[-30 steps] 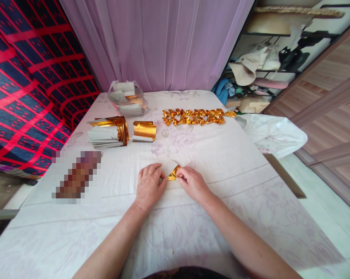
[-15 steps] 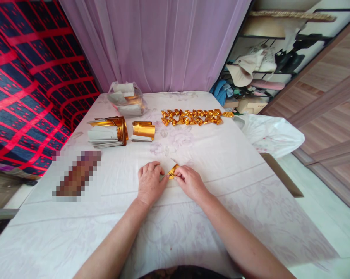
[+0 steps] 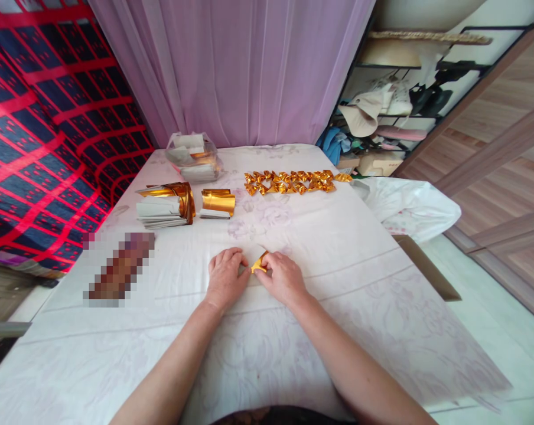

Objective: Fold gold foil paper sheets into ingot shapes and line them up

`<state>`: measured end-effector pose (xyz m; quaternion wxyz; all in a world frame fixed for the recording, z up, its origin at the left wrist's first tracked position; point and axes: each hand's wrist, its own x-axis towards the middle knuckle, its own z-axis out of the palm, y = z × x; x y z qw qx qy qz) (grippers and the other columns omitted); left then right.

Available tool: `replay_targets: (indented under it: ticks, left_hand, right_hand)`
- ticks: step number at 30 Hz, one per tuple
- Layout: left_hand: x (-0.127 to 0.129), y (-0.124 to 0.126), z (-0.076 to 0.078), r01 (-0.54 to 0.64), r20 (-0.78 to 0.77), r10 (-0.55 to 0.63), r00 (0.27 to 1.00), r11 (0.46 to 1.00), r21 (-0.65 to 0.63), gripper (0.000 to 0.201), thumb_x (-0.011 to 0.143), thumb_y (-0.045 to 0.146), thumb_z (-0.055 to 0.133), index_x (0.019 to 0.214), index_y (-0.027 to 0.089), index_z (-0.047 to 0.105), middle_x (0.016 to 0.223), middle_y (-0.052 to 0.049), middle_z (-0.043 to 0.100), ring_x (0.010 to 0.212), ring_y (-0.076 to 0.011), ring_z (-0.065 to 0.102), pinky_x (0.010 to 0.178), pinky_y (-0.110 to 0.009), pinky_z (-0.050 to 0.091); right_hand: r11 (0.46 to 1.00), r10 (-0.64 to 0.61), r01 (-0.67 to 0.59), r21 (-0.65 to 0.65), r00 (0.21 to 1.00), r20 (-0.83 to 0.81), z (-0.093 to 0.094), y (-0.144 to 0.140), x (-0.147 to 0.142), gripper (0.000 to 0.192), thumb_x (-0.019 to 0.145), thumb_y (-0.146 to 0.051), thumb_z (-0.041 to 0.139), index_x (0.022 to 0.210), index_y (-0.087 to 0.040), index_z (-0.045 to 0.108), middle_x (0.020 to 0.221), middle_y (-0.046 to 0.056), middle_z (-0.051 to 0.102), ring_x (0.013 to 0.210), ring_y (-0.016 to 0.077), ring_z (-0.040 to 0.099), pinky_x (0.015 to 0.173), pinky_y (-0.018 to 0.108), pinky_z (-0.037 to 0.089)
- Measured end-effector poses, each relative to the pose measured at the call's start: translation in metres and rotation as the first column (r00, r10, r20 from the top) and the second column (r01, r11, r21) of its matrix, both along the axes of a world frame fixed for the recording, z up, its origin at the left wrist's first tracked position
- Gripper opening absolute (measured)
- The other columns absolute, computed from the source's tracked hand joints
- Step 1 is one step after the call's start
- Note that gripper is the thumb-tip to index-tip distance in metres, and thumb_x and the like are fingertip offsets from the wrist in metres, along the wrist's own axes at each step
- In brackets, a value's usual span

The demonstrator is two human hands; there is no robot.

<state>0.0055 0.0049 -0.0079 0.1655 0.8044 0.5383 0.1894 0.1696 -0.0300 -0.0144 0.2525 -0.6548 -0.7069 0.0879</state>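
Note:
A small piece of gold foil paper (image 3: 258, 264), partly folded, is between my hands low over the cloth-covered table (image 3: 338, 236). My right hand (image 3: 285, 276) pinches its right side, thumb and fingers closed. At its left end is my left hand (image 3: 225, 276), with curled fingers and the thumb against the foil; the exact hold is partly hidden. Farther back lie folded gold foil pieces (image 3: 289, 182), grouped in rows. A large stack of gold-and-white sheets (image 3: 165, 206) and a smaller stack (image 3: 218, 203) lie to the left of them.
A clear plastic bag (image 3: 194, 158) with more sheets stands at the table's back left. A blurred reddish-brown item (image 3: 120, 268) lies on the left. Beyond the right edge are a white plastic bag (image 3: 415, 206) and a shelf with shoes and a cap (image 3: 362, 112).
The right thumb has shifted left along the foil, and the foil's gold side shows a different fold. My left hand stays nearly in place. The camera view has tilted slightly.

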Motion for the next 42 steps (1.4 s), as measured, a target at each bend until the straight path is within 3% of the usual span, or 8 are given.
replay_targets:
  ticks: [5,10,14,20,28,32,36,42]
  left_hand:
    - [0.000,0.001,0.000,-0.003,-0.002,0.003,1.000,1.000,-0.012,0.005,0.083,0.024,0.059,0.088,0.024,0.060,0.124,-0.005,0.061,0.118,-0.0260,0.052,0.099,-0.047,0.036]
    - [-0.001,0.002,0.003,0.005,0.008,-0.004,1.000,1.000,-0.016,0.006,0.082,0.023,0.059,0.088,0.025,0.063,0.122,-0.005,0.063,0.116,-0.0259,0.053,0.097,-0.046,0.037]
    - [-0.001,0.002,0.005,0.051,-0.012,-0.051,0.999,0.999,-0.003,0.012,0.083,0.022,0.059,0.087,0.028,0.069,0.120,-0.004,0.062,0.116,-0.0262,0.052,0.097,-0.048,0.036]
    - [0.000,-0.002,0.011,0.121,-0.072,-0.114,0.991,0.988,0.093,0.022,0.087,0.019,0.056,0.086,0.032,0.074,0.121,-0.005,0.061,0.115,-0.0274,0.052,0.100,-0.053,0.032]
    - [0.010,-0.018,0.024,0.213,-0.256,-0.159,0.954,0.956,0.201,0.015,0.087,0.030,0.061,0.093,0.023,0.072,0.101,-0.008,0.067,0.095,-0.0283,0.058,0.090,-0.047,0.038]
    - [0.015,-0.022,0.022,0.198,-0.301,-0.130,0.945,0.958,0.208,0.026,0.085,0.042,0.065,0.098,0.020,0.069,0.096,-0.009,0.066,0.091,-0.0285,0.058,0.084,-0.045,0.039]
    - [0.013,-0.019,0.018,0.193,-0.293,-0.128,0.947,0.959,0.206,0.021,0.088,0.040,0.062,0.094,0.021,0.069,0.091,-0.007,0.067,0.088,-0.0266,0.059,0.081,-0.043,0.038]
    - [0.004,-0.013,0.012,0.250,-0.284,-0.172,0.943,0.932,0.264,0.018,0.093,0.037,0.058,0.096,0.023,0.069,0.094,-0.004,0.070,0.088,-0.0235,0.062,0.086,-0.043,0.035]
  right_hand:
    - [0.996,-0.059,0.058,-0.063,0.998,-0.018,0.002,0.003,-0.005,0.012,0.080,-0.027,0.069,0.080,-0.022,0.059,0.078,0.000,0.064,0.073,0.0161,0.059,0.066,0.027,0.040]
    - [0.991,0.093,-0.107,-0.085,0.984,-0.152,-0.002,0.005,0.013,0.016,0.076,-0.006,0.062,0.081,-0.021,0.059,0.080,-0.002,0.064,0.072,0.0123,0.059,0.066,0.023,0.042]
    - [0.979,0.204,-0.200,0.041,0.973,-0.112,-0.003,-0.001,0.033,0.028,0.077,-0.001,0.050,0.090,-0.022,0.063,0.093,0.001,0.066,0.085,0.0145,0.061,0.077,0.027,0.047]
    - [0.977,0.154,-0.160,0.141,0.987,0.050,-0.005,-0.008,0.047,0.040,0.078,-0.002,0.047,0.106,-0.022,0.067,0.112,0.006,0.066,0.103,0.0211,0.058,0.091,0.036,0.046]
    - [0.976,0.155,-0.157,0.152,0.988,0.023,-0.010,-0.011,0.043,0.038,0.081,-0.004,0.047,0.108,-0.021,0.068,0.107,0.007,0.068,0.100,0.0223,0.058,0.089,0.039,0.047]
    - [0.974,0.157,-0.150,0.171,0.987,-0.025,-0.011,-0.013,0.041,0.035,0.081,-0.004,0.049,0.105,-0.021,0.068,0.100,0.006,0.069,0.094,0.0211,0.060,0.085,0.036,0.048]
    - [0.960,0.205,-0.187,0.209,0.976,-0.069,-0.015,-0.016,0.040,0.032,0.082,-0.004,0.051,0.103,-0.022,0.068,0.097,0.005,0.069,0.091,0.0195,0.061,0.082,0.034,0.048]
    - [0.936,0.240,-0.238,0.261,0.971,0.025,-0.013,-0.018,0.038,0.034,0.085,-0.006,0.052,0.110,-0.023,0.066,0.096,0.005,0.066,0.090,0.0201,0.058,0.081,0.034,0.048]
